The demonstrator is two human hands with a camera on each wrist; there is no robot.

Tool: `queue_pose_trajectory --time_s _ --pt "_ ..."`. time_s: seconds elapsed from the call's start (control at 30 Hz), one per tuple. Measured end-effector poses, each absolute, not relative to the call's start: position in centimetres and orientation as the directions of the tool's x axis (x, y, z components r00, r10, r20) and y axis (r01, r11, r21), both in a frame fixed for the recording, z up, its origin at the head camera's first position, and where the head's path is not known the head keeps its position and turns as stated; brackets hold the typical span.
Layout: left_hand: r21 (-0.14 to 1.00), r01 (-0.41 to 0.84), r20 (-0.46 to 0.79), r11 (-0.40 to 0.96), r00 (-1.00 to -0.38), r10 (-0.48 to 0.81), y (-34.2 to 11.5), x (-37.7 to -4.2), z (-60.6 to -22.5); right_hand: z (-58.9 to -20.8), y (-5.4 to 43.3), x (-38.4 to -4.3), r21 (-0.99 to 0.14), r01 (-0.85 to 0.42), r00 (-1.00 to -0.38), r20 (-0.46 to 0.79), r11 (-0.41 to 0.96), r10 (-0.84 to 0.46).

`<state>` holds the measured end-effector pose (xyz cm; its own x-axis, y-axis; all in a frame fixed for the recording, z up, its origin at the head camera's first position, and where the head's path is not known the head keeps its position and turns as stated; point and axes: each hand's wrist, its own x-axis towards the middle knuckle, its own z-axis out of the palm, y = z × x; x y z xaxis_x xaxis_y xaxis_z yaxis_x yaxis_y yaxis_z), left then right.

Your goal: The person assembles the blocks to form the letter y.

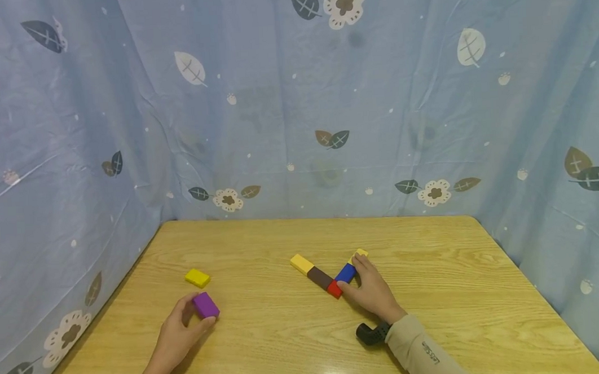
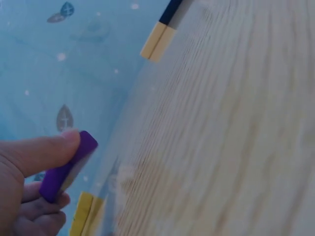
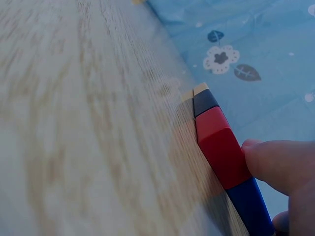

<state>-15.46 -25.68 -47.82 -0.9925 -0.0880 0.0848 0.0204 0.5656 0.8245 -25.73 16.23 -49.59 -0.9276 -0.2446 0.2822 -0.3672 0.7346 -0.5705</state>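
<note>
My left hand (image 1: 177, 332) pinches a purple block (image 1: 206, 305) between thumb and fingers; the left wrist view shows it tilted above the table. Just beyond lies a bright yellow block (image 1: 197, 277). Several blocks form a V right of the middle: a pale yellow block (image 1: 302, 263), a dark brown block (image 1: 319, 277), a red block (image 1: 334, 288) at the corner, a blue block (image 1: 346, 273) and another pale yellow block (image 1: 363, 252). My right hand (image 1: 373, 293) lies along the right arm of the V, thumb touching the red block, fairly straight fingertips on the far yellow block, which they partly hide.
A wooden table (image 1: 266, 335) bears the blocks. A blue patterned curtain (image 1: 276, 126) hangs behind it and along both sides. A black device (image 1: 372, 334) is strapped to my right wrist beside the beige sleeve (image 1: 425, 347).
</note>
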Motion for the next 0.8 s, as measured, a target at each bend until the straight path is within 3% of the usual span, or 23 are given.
queue_pose_trajectory --time_s 0.23,0.57,0.8 --pt "0.824 0.166 0.206 0.542 -0.978 -0.013 -24.4 -15.6 -47.6 -49.5 16.3 -26.0 -0.556 -0.375 -0.924 0.288 0.741 -0.251" --pt "0.864 0.215 0.172 0.456 -0.976 0.135 -19.7 -15.9 -45.2 -50.0 16.4 -25.9 -0.554 -0.382 -0.919 0.312 0.739 -0.241" --pt "0.867 0.31 0.221 0.389 -0.941 0.257 -16.4 -16.5 -43.3 -49.8 16.3 -25.6 -0.566 -0.368 -0.926 0.293 0.737 -0.238"
